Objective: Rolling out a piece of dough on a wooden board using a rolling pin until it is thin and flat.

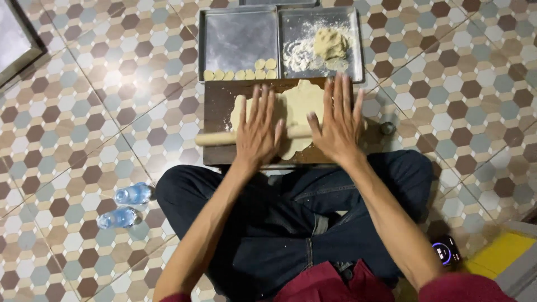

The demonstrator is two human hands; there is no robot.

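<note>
A flat sheet of pale dough (302,103) lies on a dark wooden board (217,106) on the tiled floor in front of my crossed legs. A wooden rolling pin (215,138) lies across the dough's near part. My left hand (258,130) and my right hand (337,124) both rest flat on the pin, fingers spread and pointing away from me. Behind the board, a metal tray (238,39) holds a row of small round dough pieces (243,72) along its near edge. A second metal tray (349,33) to its right holds flour and a lump of dough (330,43).
Two small plastic water bottles (126,206) lie on the floor by my left knee. A phone with a lit screen (446,250) lies by my right knee, beside a yellow-edged step (503,249). A small round object (387,128) sits right of the board.
</note>
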